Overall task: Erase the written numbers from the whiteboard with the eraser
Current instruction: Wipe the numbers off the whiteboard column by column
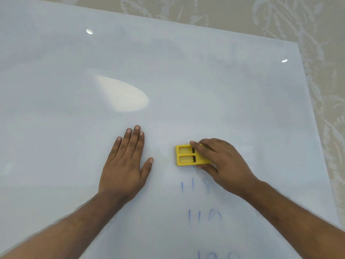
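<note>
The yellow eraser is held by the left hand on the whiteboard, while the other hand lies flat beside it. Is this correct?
Not quite. In the head view the right hand grips the yellow eraser on the whiteboard; the left hand is the one lying flat beside it.

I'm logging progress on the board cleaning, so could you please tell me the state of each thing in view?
whiteboard: lying flat, mostly wiped, faint smears at the far right.
written numbers: three blue rows not yet erased near the bottom edge, the lowest cut off by the frame.
eraser: yellow, flat on the board just above the top row.
right hand: gripping the eraser.
left hand: flat on the board, fingers straight.
</note>
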Available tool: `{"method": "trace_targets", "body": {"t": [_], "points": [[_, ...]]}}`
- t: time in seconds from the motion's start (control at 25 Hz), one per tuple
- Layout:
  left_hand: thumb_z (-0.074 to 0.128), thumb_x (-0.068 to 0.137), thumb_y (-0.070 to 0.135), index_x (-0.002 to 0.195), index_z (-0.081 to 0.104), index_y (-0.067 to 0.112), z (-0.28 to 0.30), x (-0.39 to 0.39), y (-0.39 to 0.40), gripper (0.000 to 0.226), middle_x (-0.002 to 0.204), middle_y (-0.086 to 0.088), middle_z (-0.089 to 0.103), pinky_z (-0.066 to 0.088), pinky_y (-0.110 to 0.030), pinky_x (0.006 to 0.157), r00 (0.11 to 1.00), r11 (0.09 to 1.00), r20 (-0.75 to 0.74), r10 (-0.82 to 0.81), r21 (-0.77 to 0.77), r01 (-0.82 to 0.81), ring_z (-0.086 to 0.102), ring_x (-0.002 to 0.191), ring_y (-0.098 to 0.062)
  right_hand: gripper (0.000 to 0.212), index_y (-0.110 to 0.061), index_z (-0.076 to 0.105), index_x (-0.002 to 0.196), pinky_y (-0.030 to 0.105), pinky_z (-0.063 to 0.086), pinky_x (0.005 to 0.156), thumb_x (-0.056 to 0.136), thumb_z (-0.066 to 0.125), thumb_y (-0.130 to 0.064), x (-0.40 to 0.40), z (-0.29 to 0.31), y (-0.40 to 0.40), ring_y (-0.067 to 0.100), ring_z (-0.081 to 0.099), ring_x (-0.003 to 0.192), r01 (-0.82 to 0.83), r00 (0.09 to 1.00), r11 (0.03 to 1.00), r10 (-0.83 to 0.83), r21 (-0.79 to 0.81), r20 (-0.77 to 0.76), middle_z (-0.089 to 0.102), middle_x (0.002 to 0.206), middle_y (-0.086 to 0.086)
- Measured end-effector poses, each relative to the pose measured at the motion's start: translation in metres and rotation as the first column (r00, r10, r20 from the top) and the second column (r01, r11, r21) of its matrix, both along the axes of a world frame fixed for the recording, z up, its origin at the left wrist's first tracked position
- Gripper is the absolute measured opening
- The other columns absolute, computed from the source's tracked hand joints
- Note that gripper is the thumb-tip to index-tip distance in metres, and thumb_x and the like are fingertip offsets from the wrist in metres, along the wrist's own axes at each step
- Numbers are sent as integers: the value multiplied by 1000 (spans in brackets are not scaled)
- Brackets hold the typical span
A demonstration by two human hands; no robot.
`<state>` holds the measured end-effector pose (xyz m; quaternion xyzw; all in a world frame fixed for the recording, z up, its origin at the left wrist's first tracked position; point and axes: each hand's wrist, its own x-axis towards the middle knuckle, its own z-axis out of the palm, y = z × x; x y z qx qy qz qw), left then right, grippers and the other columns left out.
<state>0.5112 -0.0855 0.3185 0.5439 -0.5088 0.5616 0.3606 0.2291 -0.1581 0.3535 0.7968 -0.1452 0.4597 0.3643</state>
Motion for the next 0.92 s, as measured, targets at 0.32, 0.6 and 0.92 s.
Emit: {"method": "trace_targets", "body": {"t": [0.32,0.6,0.92], "points": [[29,102,45,159,18,6,-23,-4,-4,70,169,-8,13,15,-44,126,1000,1000,-18,0,-1,0,11,157,-24,61,-14,46,140,43,44,92,85,71,-20,34,28,11,31,55,103,-60,984,996,48,67,174,59,119,9],[32,102,43,159,18,6,-37,-3,-2,69,169,-9,14,16,-44,126,1000,1000,10,-13,-6,13,13,156,-24,56,-19,44,142,44,44,96,90,64,-27,19,-45,4,29,54,112,-24,999,999,22,43,33,57,124,5],[28,103,44,159,17,6,-55,-7,-3,69,169,-8,13,14,-43,126,1000,1000,-26,5,6,-5,11,157,-23,59,-15,49,139,44,46,93,85,72,-20,6,-13,-1,30,56,105,-68,973,993,44,99,227,60,119,8]]}}
